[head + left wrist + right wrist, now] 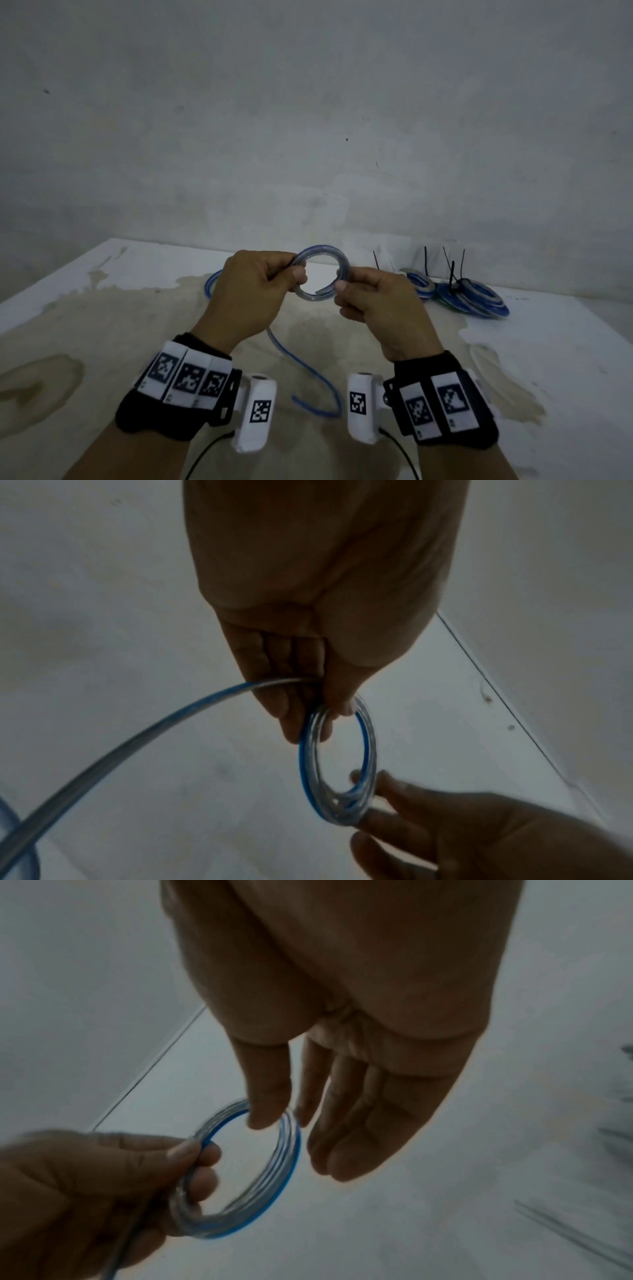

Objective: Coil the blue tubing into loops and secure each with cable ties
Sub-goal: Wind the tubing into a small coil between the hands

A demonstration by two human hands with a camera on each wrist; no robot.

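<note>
Dim, flat light; wrist views dark, motion-blurred; wide-angle edge distortion.

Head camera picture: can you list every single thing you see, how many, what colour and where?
tubing coil: one, clear with blue stripe, held above the table
loose tubing: one length, blue, trailing across the table
finished coils: a pile, count unclear, blue, far right
cable ties: several, black, sticking up from the pile
table: one, white, stained
wall: grey, behind
wrist cameras: two, white
left hand: grips coil
right hand: pinches coil
</note>
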